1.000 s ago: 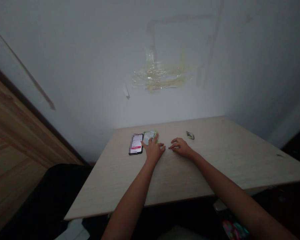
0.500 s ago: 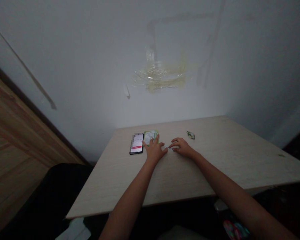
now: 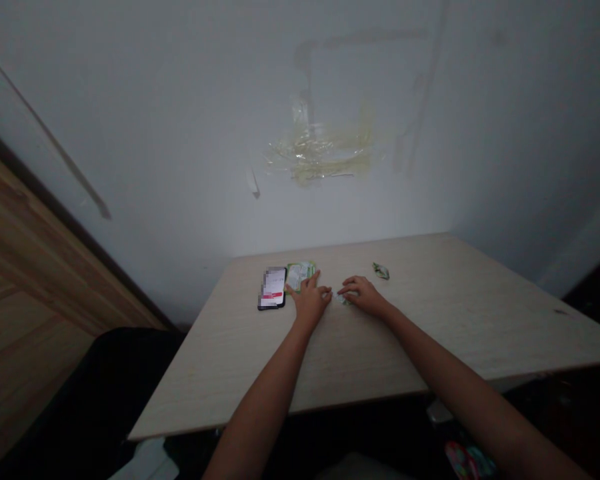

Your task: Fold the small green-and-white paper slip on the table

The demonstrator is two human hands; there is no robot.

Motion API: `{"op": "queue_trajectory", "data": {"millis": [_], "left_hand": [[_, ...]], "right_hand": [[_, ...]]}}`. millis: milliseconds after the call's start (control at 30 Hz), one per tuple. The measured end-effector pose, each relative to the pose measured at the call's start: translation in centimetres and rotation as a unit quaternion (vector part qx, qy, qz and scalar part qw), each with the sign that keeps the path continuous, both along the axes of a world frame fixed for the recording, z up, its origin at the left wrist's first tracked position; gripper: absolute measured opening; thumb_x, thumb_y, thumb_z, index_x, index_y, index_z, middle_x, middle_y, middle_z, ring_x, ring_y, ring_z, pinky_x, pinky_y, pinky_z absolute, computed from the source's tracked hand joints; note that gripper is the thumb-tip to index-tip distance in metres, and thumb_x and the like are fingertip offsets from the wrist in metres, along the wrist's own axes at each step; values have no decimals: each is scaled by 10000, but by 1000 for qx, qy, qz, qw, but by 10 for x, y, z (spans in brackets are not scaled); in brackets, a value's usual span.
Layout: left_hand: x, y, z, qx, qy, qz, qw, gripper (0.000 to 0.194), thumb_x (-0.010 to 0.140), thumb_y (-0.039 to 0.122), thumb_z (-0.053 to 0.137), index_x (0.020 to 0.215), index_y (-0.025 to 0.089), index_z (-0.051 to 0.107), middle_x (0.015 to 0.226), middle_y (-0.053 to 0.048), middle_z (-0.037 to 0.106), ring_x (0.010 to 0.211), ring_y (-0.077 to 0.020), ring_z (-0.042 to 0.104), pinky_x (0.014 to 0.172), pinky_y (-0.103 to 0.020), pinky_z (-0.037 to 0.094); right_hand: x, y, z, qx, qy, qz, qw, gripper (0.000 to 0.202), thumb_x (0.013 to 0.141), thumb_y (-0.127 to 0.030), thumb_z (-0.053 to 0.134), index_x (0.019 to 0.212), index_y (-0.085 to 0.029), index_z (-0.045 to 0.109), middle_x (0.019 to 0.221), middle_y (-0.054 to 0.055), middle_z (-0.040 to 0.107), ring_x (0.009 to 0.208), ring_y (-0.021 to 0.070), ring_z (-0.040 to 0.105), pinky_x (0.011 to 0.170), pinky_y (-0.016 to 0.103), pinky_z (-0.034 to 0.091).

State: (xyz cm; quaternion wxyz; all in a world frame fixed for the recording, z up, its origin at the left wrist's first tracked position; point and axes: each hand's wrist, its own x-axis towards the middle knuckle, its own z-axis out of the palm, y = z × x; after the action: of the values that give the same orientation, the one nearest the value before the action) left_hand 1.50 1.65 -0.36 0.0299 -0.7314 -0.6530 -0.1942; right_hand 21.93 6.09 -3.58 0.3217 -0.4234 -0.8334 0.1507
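Observation:
Near the middle of the table [image 3: 360,373], my left hand [image 3: 311,300] has its thumb and index finger pinched together; whatever is between them is too small to make out. Its other fingers spread across the lower edge of a flat green-and-white printed card or packet [image 3: 299,272]. Just to the right, my right hand [image 3: 365,293] bends its fingers down onto a small pale piece [image 3: 341,299], partly hidden under them. Against the left side of the card lies a phone [image 3: 273,288] with a lit screen.
A small crumpled green-and-white wrapper [image 3: 381,271] lies beyond my right hand. Behind the table rises a grey wall [image 3: 180,133] with clear, yellowed tape [image 3: 330,157] stuck on it. On the left stand wooden panelling [image 3: 25,267] and a dark object [image 3: 105,387].
My left thumb and index finger have come together and drawn slightly left. More of the pale piece shows beside my right fingers. The phone and wrapper stay put.

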Motion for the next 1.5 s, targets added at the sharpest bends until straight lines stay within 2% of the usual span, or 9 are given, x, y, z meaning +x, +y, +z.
{"op": "queue_trajectory", "data": {"millis": [233,900,1200,1400,1500], "left_hand": [[3,-1,3,-6,0,8,1000,273,866,518,602,1062,408,757,1581,52,416,1369,-352,411,1120,-801,54],[7,-12,3,-17,30,-13,999,460,837,632,575,1198,370,690,1608,-2,374,1411,-386,360,1103,-822,58],[5,-8,4,-25,1,7,1000,416,856,557,614,1245,420,665,1622,1,344,1437,-374,310,1109,-806,59],[2,-3,4,-4,-12,-8,1000,246,874,502,621,1079,447,745,1582,57,411,1413,-358,347,1105,-811,42],[2,-4,4,-16,-20,-5,1000,248,877,514,609,1073,455,748,1583,66,407,1417,-354,345,1102,-813,42]], "right_hand": [[0,4,-3,1,11,-9,1000,199,812,-256,702,988,-273,794,1139,80,681,1130,261,578,1036,440,431],[1,8,-5,-9,12,-5,1000,206,805,-271,717,997,-274,790,1147,83,682,1136,266,580,1050,455,419],[1,3,0,-1,13,-4,1000,190,832,-250,704,991,-280,803,1126,87,671,1118,249,583,1038,429,436],[-1,2,-3,20,25,-9,999,157,812,-248,727,948,-268,805,1089,82,683,1093,253,585,1017,433,445],[-1,3,-5,28,27,-10,999,142,791,-239,751,921,-260,802,1075,80,685,1085,254,587,1004,432,448]]}}
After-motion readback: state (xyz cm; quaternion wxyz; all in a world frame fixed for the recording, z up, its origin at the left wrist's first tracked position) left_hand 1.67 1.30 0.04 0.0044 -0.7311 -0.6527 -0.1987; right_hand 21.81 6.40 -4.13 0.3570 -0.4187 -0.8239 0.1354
